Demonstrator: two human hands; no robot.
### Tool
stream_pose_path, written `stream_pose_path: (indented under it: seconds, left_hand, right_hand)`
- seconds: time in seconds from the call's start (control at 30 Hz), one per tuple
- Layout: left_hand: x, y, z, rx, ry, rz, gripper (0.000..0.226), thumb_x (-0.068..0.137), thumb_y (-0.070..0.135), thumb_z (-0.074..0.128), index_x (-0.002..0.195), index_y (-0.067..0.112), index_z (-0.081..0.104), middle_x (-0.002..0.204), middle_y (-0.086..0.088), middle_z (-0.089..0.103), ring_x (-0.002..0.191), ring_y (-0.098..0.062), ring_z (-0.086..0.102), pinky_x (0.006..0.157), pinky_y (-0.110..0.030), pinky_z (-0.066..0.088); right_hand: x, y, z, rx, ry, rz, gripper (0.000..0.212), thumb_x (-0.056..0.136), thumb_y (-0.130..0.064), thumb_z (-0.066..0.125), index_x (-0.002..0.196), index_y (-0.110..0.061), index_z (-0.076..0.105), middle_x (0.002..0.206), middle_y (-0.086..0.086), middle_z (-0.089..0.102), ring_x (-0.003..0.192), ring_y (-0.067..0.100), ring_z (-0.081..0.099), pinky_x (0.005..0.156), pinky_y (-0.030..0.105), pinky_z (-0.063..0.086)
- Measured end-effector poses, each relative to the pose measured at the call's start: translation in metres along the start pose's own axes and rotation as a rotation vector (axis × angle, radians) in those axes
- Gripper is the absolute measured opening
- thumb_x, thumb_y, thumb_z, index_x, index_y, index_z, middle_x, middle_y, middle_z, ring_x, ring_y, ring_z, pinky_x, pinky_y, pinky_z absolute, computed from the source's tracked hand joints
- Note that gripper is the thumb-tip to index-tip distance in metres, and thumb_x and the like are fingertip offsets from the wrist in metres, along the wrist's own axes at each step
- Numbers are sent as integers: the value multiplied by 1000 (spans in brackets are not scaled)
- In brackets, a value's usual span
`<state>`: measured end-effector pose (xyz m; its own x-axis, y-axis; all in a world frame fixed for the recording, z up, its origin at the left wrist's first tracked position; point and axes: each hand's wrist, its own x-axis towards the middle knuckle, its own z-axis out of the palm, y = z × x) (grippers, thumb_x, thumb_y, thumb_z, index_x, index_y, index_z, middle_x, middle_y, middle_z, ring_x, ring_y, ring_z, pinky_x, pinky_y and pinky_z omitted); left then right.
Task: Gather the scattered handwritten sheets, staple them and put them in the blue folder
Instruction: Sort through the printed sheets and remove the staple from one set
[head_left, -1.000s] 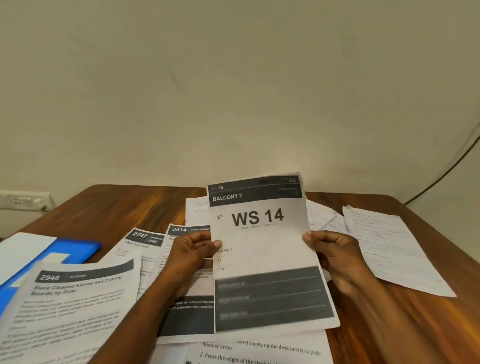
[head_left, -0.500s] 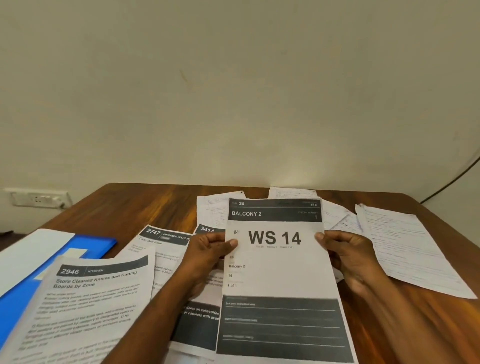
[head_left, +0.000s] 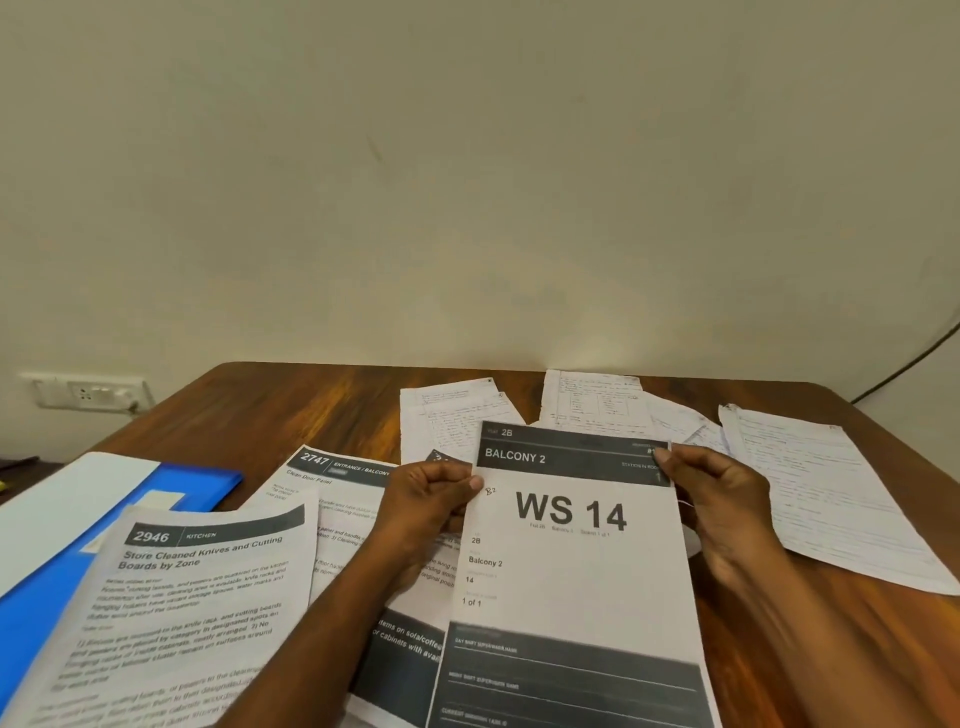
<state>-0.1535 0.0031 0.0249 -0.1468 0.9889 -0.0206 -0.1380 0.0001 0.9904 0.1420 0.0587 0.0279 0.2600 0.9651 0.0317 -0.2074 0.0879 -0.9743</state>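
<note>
Wooden table (head_left: 322, 410), both hands pinching WS 14 sheet (head_left: 571, 566) edges

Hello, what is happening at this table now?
A person holds a printed WS 14 sheet by its top corners, left hand and right hand. The handwritten sheets lie scattered behind it on the table, ungathered. The blue folder lies at the left under printed pages.
</note>
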Motion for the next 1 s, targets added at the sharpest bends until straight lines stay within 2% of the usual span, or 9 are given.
stream_pose_path:
  seconds: [0.1,0.2,0.27,0.5,0.6,0.77,0.83,1.0]
  left_hand:
    - [1,-3,-2,9,8,15,18,96,10,74,110,-1,74,106,-11,82,93,-31,80,73,-42,66]
    - [3,-7,-2,17,44,54,20,95,16,75,113,5,75,108,-10,81,97,-32,80,87,-52,63]
    - [3,-8,-2,25,76,65,18,95,15,75,109,3,74,105,-10,82,95,-32,80,88,-52,62]
    - [8,-12,-1,34,108,79,19,94,11,76,106,-3,71,100,-11,82,92,-31,80,83,-48,64]
    - [10,-14,-1,37,105,75,21,92,10,77,107,-3,71,101,-10,82,92,-30,80,82,-47,64]
    - [11,-16,-2,57,107,75,22,92,12,77,107,-2,72,102,-10,82,92,-31,80,87,-54,63]
    - [12,-16,-2,56,111,72,22,91,13,77,107,-1,72,102,-10,82,92,-31,80,87,-54,63]
    - [13,-15,-2,49,121,71,24,90,11,78,108,-3,71,102,-12,82,93,-31,80,87,-53,63]
  right_hand:
    - [2,6,0,-24,-13,-1,16,81,-14,87,95,-13,80,99,11,80,102,38,75,96,61,58]
    - [-1,8,5,-69,-45,-15,17,83,-13,85,99,-9,78,95,8,81,99,35,76,93,53,60]
    - [-3,7,7,-88,-60,-34,18,84,-13,84,99,-8,76,94,7,81,96,33,77,88,48,62]
    - [-3,8,4,-115,-45,-109,15,79,-16,89,88,-15,77,91,5,81,87,26,79,83,44,62]
    - [-5,7,4,-118,-53,-130,14,81,-9,86,90,-10,76,89,3,81,85,22,79,80,39,62]
    - [-4,7,2,-100,-67,-103,9,85,-9,83,92,-10,79,92,4,81,89,23,78,78,39,61]
    - [-5,5,2,-84,-78,-101,8,88,-9,80,95,-13,79,94,1,82,89,22,78,76,37,62]
    - [-6,3,1,-109,-143,-162,28,93,-2,74,115,-19,77,97,2,82,92,14,78,72,26,64]
